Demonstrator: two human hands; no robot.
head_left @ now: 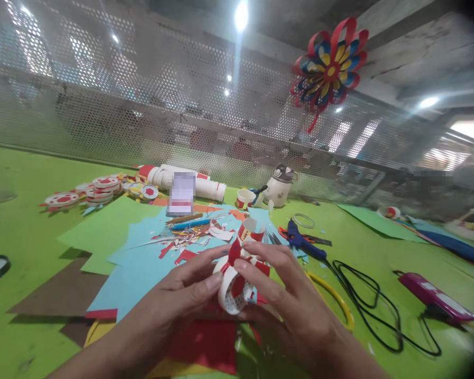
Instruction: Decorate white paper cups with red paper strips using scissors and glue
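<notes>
Between both hands is a short white paper-cup ring (226,298) with red paper pieces on it. A pointed red paper piece (234,253) stands up at its top, and a red shape shows inside the ring. My left hand (189,287) grips the ring's left side, thumb on the rim. On the other side, my right hand (278,279) has its fingers curled over the top and right edge, the index fingertip at the red point. Red paper (205,342) lies beneath. Just behind stands a red-and-white paper cup (252,230).
Coloured sheets (138,263) and paper scraps (185,245) cover the table's middle. A blue glue gun (304,242) with its black cord, yellow-handled scissors (335,300) and a magenta device (436,295) lie right. Behind are a phone (181,193), cup stacks (209,188) and a white jug (278,188).
</notes>
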